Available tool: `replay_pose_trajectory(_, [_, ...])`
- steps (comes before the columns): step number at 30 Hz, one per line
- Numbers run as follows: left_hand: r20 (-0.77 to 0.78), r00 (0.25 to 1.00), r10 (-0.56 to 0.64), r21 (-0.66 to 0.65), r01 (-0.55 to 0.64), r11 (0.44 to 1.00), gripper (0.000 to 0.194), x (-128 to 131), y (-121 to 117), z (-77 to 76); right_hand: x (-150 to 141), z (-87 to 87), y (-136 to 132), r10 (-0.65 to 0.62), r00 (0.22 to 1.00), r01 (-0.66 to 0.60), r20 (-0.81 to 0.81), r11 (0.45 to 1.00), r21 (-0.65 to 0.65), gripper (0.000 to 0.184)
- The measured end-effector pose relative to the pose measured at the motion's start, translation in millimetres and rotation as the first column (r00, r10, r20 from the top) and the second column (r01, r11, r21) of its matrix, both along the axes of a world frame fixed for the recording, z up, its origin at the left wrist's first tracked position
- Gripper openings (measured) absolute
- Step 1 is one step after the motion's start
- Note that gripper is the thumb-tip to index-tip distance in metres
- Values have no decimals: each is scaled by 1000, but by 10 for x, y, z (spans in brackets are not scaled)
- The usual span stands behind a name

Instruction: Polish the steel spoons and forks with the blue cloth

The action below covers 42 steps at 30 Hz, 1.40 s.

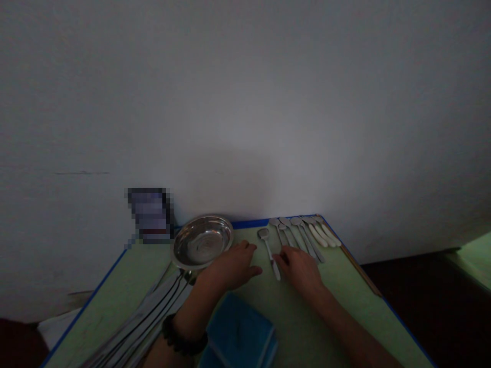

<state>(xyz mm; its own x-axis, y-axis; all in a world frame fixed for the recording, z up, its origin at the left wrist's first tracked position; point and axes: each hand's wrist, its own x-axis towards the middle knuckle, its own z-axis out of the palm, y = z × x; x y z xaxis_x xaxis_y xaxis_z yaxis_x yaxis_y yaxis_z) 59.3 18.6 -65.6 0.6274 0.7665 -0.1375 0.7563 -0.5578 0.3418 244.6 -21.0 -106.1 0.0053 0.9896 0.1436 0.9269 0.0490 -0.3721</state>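
A small metal spoon (269,250) with a squarish bowl lies on the green tabletop between my hands. Curled fingers of my right hand (298,267) meet its handle, palm down. My left hand (236,263) hovers over the table to the spoon's left, fingers and thumb apart, holding nothing. Just behind that hand stands a shiny steel bowl (203,243). To the right, several metal spoons (297,232) lie in a row, their handles partly hidden by my right hand. Beside them are several utensils with cream handles (324,235). A folded blue cloth (240,329) lies between my forearms.
A pixelated upright object (151,214) stands at the back left. Long grey pieces with dark lines (141,322) lie at the front left, partly behind my left arm. The blue-edged table (368,327) meets a plain wall (245,112) at the back.
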Motion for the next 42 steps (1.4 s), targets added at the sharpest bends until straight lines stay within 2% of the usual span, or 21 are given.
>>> replay_pose_trajectory(4, [-1, 1000, 13, 15, -13, 1000, 67, 116, 11, -192, 211, -51, -51, 48, 997, -57, 64, 988, 142, 28])
replay_pose_trajectory(7, [-7, 999, 40, 20, -40, 999, 81, 200, 52, -332, 347, -137, -68, 77, 994, -91, 79, 975, 202, 28])
replay_pose_trajectory(10, [-12, 999, 36, 25, -35, 999, 80, 287, 129, -414, 398, -217, -73, 85, 993, -101, 76, 968, 230, 32])
replay_pose_trajectory(14, [-22, 1000, -17, 19, 18, 1000, 77, 398, 259, -458, 376, -272, -64, 82, 995, -94, 62, 968, 234, 33])
replay_pose_trajectory(18, [-20, 999, -27, 31, 28, 999, 83, 478, 329, -518, 370, -296, -49, 71, 996, -80, 48, 968, 237, 33])
replay_pose_trajectory(28, [33, 999, 8, 123, -12, 992, 90, 547, 311, -629, 390, -353, -20, 45, 998, -54, 47, 974, 218, 36])
replay_pose_trajectory(42, [75, 997, 11, 232, -28, 972, 87, 562, 345, -739, 443, -471, 34, 55, 997, -66, 50, 968, 242, 37])
